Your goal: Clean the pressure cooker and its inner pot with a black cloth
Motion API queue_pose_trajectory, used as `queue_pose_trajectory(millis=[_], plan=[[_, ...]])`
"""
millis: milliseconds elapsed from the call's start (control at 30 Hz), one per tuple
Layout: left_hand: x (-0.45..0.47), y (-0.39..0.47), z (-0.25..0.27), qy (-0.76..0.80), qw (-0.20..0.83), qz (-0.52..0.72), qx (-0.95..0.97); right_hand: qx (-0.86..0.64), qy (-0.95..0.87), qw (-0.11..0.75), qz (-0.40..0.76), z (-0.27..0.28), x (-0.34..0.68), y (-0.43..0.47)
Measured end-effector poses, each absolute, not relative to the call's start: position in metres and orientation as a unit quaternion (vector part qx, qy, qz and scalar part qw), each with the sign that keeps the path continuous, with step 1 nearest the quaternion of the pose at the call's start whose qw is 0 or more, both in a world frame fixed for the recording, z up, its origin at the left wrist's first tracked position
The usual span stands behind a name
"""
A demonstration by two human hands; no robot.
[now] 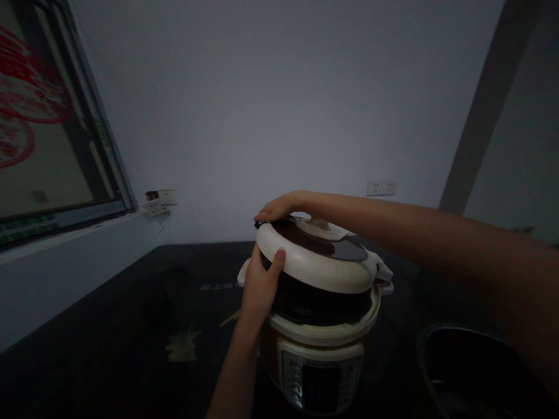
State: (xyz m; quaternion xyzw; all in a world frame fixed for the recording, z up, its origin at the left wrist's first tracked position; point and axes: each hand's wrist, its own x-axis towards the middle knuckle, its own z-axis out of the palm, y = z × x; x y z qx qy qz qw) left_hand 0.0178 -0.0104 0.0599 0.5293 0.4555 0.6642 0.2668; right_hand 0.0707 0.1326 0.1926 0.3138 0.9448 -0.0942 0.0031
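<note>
A white and brown electric pressure cooker point(321, 337) stands in front of me on the black surface, its control panel facing me. Its round white lid point(321, 270) sits tilted over the body, lifted off the front rim, with a dark gap below. My left hand point(261, 282) grips the lid's left edge, thumb on the white side and the fingers mostly hidden beneath. Reaching across the top from the right, my right hand point(279, 208) is closed over the lid's far left edge, near a small black part. Beneath my right forearm is the lid's handle point(321, 223).
A black pot point(430, 375) stands at the lower right, partly behind my right arm. The black countertop point(131, 326) bears a pale leaf-shaped pattern. Wall sockets point(381, 188) are behind, and more sockets point(159, 201) hang near the window on the left.
</note>
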Motion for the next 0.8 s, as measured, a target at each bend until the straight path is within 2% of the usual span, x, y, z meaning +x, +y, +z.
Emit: queue_pose_trajectory(millis=[267, 400, 567, 800], plan=[[0.018, -0.010, 0.060, 0.451, 0.270, 0.666, 0.530, 0.398, 0.878, 0.131, -0.231, 0.211, 0.086, 0.182], [0.019, -0.011, 0.061, 0.455, 0.262, 0.667, 0.528, 0.389, 0.852, 0.155, -0.314, 0.215, 0.112, 0.201], [0.019, -0.010, 0.060, 0.458, 0.268, 0.668, 0.521, 0.370, 0.830, 0.148, -0.390, 0.205, 0.150, 0.215], [0.019, -0.010, 0.059, 0.469, 0.253, 0.668, 0.520, 0.382, 0.819, 0.070, -0.423, 0.163, 0.189, 0.231]])
